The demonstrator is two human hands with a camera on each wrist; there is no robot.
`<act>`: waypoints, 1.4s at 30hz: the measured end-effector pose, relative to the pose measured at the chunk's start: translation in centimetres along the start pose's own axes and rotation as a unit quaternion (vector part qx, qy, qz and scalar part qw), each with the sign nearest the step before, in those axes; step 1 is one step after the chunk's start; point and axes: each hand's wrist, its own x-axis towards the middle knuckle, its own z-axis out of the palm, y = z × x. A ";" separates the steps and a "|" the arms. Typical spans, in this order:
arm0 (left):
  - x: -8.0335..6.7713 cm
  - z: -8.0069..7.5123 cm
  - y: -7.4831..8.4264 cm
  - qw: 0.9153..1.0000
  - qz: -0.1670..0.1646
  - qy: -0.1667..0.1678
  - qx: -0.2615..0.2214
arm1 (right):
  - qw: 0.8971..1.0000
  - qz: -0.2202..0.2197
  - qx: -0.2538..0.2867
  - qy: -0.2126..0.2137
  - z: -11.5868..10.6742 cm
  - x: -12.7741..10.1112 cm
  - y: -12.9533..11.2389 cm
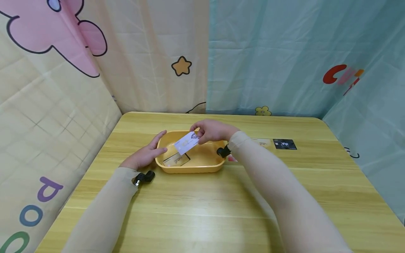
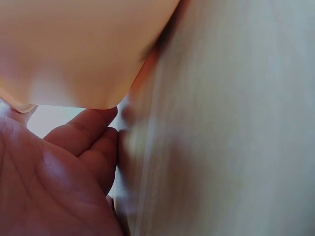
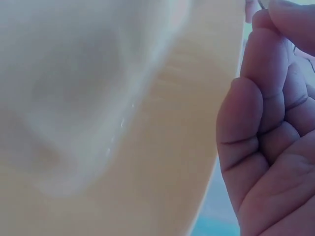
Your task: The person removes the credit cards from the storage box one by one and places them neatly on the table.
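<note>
My right hand (image 1: 212,130) pinches a white card (image 1: 186,142) with a dark emblem at one corner, holding it tilted over a yellow plastic basket (image 1: 190,169). In the right wrist view, thumb and index finger meet at the top edge; only a thin edge of the card shows between them. My left hand (image 1: 143,156) holds the basket's left end, thumb over the rim and fingers along the outside. The left wrist view has those fingers (image 2: 96,130) against the basket's outer wall. A gold card (image 1: 176,160) with a dark edge lies inside the basket.
Right of the basket, a black VIP card (image 1: 284,144) lies on the wooden table (image 1: 190,211). Beside it, a pale gold card (image 1: 262,142) is partly covered by my right sleeve. A pinkish card (image 1: 232,159) peeks out near the basket. Patterned curtains (image 1: 269,52) stand behind the table.
</note>
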 end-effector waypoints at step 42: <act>-0.1 -0.2 0.0 1.000 0.009 -0.011 -0.008 | 0.979 0.142 0.032 0.142 -4.7 -21.5 15.7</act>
